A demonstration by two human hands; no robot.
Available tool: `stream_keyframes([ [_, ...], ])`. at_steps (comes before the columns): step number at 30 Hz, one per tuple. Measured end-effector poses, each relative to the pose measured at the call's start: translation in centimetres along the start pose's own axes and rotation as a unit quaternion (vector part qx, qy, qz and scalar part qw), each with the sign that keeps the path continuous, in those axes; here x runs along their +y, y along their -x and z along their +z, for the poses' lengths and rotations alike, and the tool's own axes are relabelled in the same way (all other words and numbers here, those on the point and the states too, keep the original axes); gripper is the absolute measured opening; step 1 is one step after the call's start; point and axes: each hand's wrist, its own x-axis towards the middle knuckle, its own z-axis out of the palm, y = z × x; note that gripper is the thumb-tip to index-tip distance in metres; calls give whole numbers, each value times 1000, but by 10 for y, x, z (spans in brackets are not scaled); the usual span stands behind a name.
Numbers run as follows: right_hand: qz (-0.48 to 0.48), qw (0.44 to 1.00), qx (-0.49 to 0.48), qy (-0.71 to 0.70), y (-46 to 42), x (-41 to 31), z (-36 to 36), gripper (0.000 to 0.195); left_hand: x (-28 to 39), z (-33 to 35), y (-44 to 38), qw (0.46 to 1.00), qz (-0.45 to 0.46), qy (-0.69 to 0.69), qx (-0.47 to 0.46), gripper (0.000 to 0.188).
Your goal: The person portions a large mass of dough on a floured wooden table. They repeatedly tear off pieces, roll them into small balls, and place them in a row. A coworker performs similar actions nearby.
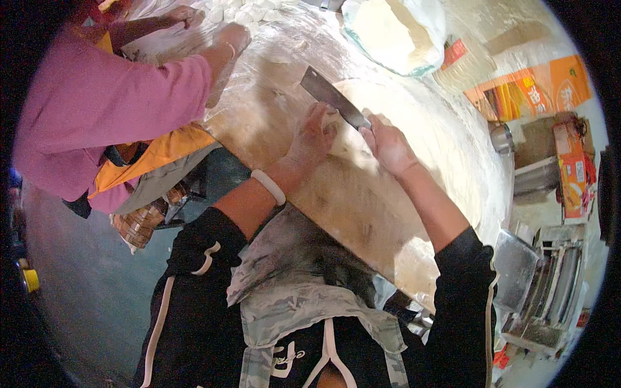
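Observation:
A cleaver (335,97) with a dark rectangular blade is in my right hand (390,143), which grips it by the handle. The blade points up and left, over the near edge of a large pale sheet of dough (446,155). My left hand (315,131) is just below the blade, its fingers curled around pale dough at that edge. Part of the dough there is hidden by the fingers and the cleaver. Both hands are above a floured wooden worktable (349,203). A white bangle (268,186) circles my left wrist.
A co-worker's pink sleeve (145,106) and hand (233,41) reach over the table at left, near several dough pieces (242,10). An open bag of flour (388,34) stands at the far side. Right are orange cartons (533,89) and a roller machine (548,291).

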Motion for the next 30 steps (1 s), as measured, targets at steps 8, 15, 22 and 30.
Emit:
stream_keyframes([
  [8,-9,995,97,-30,77,-3,-65,39,53,-87,55,992,38,-9,-124,49],
  [15,110,985,-96,91,154,11,-116,28,56,-62,10,979,141,-128,-74,46],
  [22,140,967,-179,115,136,6,-112,31,92,30,-31,915,256,-137,-280,31],
  [30,83,991,-73,72,132,27,-54,27,65,36,-34,904,282,-145,-286,23],
])
